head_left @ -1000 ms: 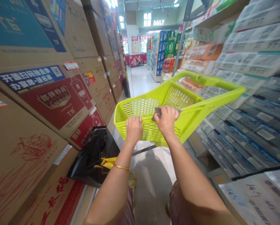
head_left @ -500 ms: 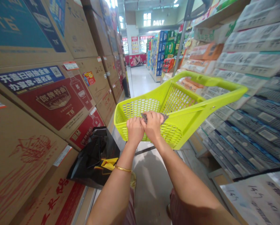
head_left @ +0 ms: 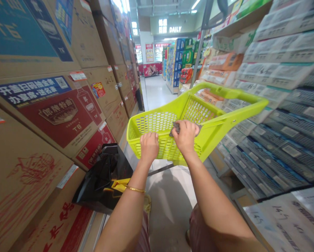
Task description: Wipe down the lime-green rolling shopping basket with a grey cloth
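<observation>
A lime-green plastic shopping basket (head_left: 157,122) with a long handle (head_left: 225,94) is held up in the aisle in front of me. My left hand (head_left: 149,146) is closed around the basket's near rim. Just to its right, my right hand (head_left: 185,134) is closed on a small dark grey cloth (head_left: 176,127) and presses it against the same rim. A gold bangle sits on my left wrist.
Stacked cardboard cartons (head_left: 62,108) wall the left side. Shelves of flat packaged goods (head_left: 278,105) line the right. A black bag (head_left: 104,175) with a yellow item lies low on the left. The tiled aisle (head_left: 154,91) runs ahead toward more displays.
My right hand with the cloth slid left along the rim to meet the left hand, then back to the right. The left hand kept its hold on the rim.
</observation>
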Demonstrator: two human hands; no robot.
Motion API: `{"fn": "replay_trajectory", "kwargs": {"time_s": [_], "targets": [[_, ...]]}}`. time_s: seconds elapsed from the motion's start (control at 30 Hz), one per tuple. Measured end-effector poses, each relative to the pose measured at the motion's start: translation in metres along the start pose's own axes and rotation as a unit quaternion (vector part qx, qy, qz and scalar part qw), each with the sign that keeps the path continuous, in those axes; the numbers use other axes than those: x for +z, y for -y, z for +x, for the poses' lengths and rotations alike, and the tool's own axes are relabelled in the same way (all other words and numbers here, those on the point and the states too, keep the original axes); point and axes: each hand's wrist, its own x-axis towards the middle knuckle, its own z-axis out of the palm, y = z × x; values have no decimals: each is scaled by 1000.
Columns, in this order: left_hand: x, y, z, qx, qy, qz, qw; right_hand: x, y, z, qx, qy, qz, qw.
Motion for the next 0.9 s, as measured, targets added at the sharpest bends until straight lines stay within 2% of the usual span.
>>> {"fn": "replay_trajectory", "kwargs": {"time_s": [0.1, 0.2, 0.4, 0.57, 0.7, 0.8, 0.9], "targets": [[3, 0, 0, -4, -9, -2, 1000, 1, 5, -3, -6, 8, 3, 1000], [5, -1, 1, -11, -12, -8, 1000, 9, 21, -10, -15, 23, 18, 999], [2, 0, 1, -7, 5, -30, 1000, 21, 45, -19, -30, 64, 69, 995], [-3, 5, 0, 23, 13, -32, 999, 21, 41, -16, -44, 77, 62, 994], [-7, 10, -1, 51, -3, -32, 998, 20, 36, -16, -55, 68, 48, 995], [-10, 19, -2, 26, -21, -12, 999, 17, 34, -14, -53, 66, 37, 996], [-11, 28, -3, 7, 6, 9, 1000, 13, 30, -11, -39, 60, 25, 997]]}}
